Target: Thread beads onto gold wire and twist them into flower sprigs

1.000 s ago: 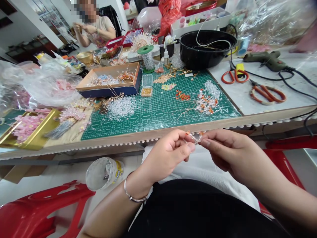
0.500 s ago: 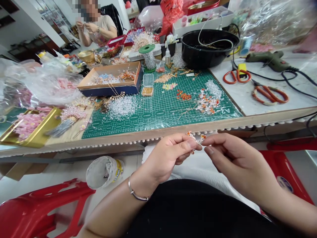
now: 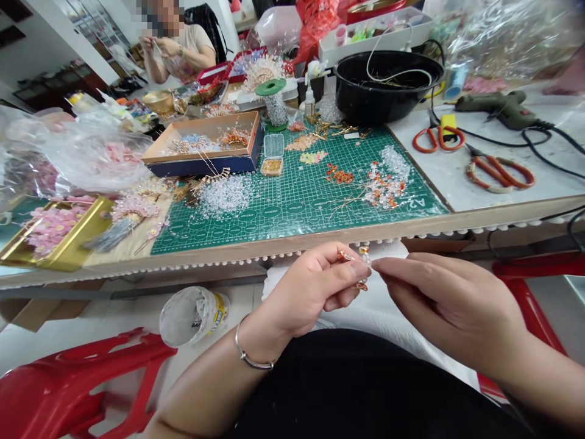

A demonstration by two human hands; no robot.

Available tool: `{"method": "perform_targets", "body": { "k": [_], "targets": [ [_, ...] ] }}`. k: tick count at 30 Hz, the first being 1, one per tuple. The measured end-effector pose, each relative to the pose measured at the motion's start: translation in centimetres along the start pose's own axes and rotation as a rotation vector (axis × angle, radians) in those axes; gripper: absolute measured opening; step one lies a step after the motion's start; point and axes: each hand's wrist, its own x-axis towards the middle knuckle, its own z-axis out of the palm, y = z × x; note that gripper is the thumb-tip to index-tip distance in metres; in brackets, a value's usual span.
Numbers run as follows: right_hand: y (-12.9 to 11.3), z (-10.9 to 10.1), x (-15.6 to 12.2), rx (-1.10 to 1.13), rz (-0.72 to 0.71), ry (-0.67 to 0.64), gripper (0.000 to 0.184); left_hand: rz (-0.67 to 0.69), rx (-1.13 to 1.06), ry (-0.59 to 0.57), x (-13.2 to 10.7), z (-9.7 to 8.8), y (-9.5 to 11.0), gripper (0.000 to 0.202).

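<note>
My left hand (image 3: pixel 311 289), a bangle at its wrist, pinches a small beaded spray (image 3: pixel 364 258) of orange and clear beads between thumb and fingers. Bits of the spray stick out above and below the fingertips; the rest is covered. Just right of it, my right hand (image 3: pixel 457 299) has thumb and forefinger pressed together, their tips close to the beads. What those tips hold, if anything, is too small to make out. On the green cutting mat (image 3: pixel 292 213) beyond lie a cluster of wired orange-and-clear bead sprigs (image 3: pixel 384 190) and loose orange beads (image 3: pixel 339 175).
Clear beads (image 3: pixel 226 196) are heaped on the mat by a cardboard box (image 3: pixel 205 161). To the right lie red-handled pliers (image 3: pixel 500 171), red-handled scissors (image 3: pixel 439 139) and a glue gun (image 3: pixel 498 110). A black basin (image 3: pixel 386 91) stands behind. Another person (image 3: pixel 183 52) sits across the table.
My right hand has turned, its fingers now closer together and straighter beside the beads. The beaded spray has rotated slightly in my left hand, which stays in nearly the same place.
</note>
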Motion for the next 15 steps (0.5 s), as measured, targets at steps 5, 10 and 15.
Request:
{"method": "perform_targets", "body": {
  "k": [5, 10, 15],
  "targets": [
    [-0.3, 0.9, -0.5, -0.048, 0.005, 0.081, 0.02, 0.012, -0.124, 0.067, 0.6, 0.0, -0.6, 0.023],
    [-0.7, 2.4, -1.0, 0.03, 0.188, 0.131, 0.009, 0.098, -0.187, 0.122, 1.0, 0.3, -1.3, 0.021],
    [-0.8, 3.4, -0.5, 0.188, 0.208, 0.123, 0.012, 0.112, -0.196, 0.171, 1.3, 0.7, -1.6, 0.022]
  ]
}}
